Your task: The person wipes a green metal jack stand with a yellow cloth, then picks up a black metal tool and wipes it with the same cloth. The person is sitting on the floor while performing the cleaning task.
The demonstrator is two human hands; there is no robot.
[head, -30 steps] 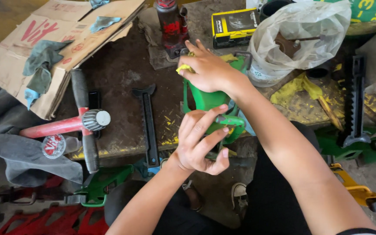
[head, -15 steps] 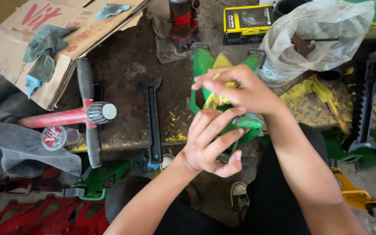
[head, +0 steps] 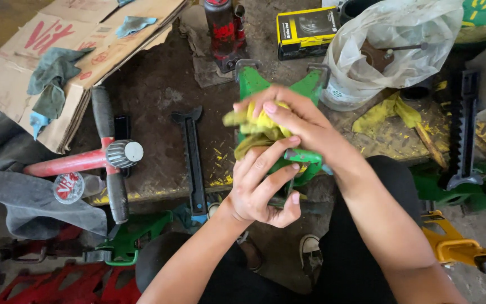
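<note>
A green metal jack stand body (head: 252, 82) lies in front of me on the dirty bench, its two forked ends pointing away. My right hand (head: 288, 121) presses a crumpled yellow rag (head: 256, 128) against its near part. My left hand (head: 261, 186) grips the stand's lower end from below, fingers wrapped around the green metal. The stand's middle is hidden behind both hands.
A black toothed bar (head: 192, 157) lies left of the stand. A red-handled tool (head: 82, 162), bottle cap (head: 68, 187) and cardboard with rags (head: 57, 62) are at the left. A red bottle jack (head: 221, 28), yellow box (head: 305, 31) and plastic bag (head: 392, 45) stand behind.
My right hand has drawn the yellow rag back along the green stand toward me, from its far end to near my left hand. The left hand kept its grip.
</note>
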